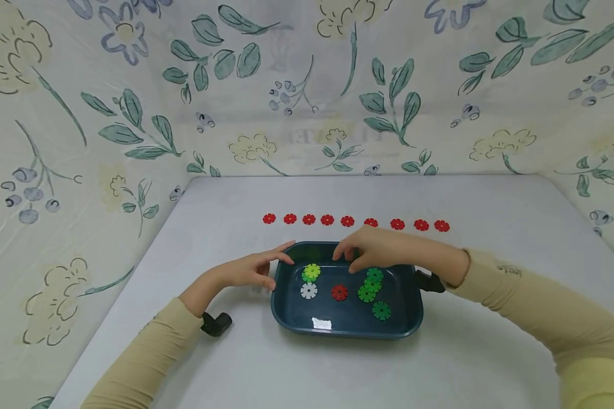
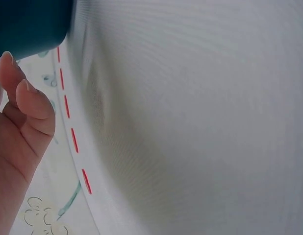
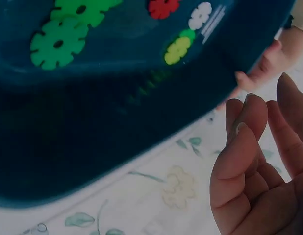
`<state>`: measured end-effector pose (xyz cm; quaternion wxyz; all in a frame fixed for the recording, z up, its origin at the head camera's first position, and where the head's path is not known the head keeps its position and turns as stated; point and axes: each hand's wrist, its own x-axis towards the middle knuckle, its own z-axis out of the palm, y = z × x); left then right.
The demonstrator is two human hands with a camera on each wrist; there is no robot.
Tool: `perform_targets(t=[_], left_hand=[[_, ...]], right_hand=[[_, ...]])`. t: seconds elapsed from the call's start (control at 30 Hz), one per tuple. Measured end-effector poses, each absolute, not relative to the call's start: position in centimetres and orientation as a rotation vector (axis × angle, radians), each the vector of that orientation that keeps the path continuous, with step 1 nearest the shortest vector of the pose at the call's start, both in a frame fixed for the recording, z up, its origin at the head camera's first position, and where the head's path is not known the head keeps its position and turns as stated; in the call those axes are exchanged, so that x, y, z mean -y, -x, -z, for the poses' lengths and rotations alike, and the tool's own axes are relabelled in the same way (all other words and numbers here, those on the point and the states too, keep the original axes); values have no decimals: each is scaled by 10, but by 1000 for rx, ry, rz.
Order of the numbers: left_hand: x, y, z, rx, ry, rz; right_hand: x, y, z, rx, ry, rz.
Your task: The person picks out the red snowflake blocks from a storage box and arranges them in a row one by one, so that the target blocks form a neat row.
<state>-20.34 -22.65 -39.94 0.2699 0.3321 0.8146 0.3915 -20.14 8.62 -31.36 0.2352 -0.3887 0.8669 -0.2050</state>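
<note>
A dark blue tray (image 1: pixel 345 329) holds flat notched flower-shaped discs. In it lie a red disc (image 1: pixel 340 292), a white disc (image 1: pixel 309 291), a yellow disc (image 1: pixel 312 270) overlapping a green one, and several green discs (image 1: pixel 381 311) on the right. My left hand (image 1: pixel 248 269) rests at the tray's left rim, its fingertips on the edge and the thumb by the outer wall. My right hand (image 1: pixel 381 248) hovers over the back of the tray, fingers loosely bent. In the right wrist view, that hand (image 3: pixel 262 171) shows a gap between thumb and fingers, with nothing in it.
Behind the tray, several red discs (image 1: pixel 327 220) form a row across the white table (image 1: pixel 225 210). Floral cloth (image 1: pixel 297 125) hangs behind the table and along its sides. Black wrist devices (image 1: pixel 216 324) sit at both wrists.
</note>
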Motion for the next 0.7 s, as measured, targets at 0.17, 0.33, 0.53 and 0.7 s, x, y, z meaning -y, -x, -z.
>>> perform_targets(t=[0.17,0.33,0.53,0.7], left_hand=[[226,203,399,-2191,-901,-1060],[226,202,398,-2205,-893,-1042],[226,201,398,-2215,-896,-1035],[225,200,397,-2208,-890,-1040]], right_hand=[[-72,207,331,-2335,1110,467],[-59,212,343,-2321,1134,352],[-49,216,360,-2276,1173,185],[-47,218,373,-2223,1237,105]])
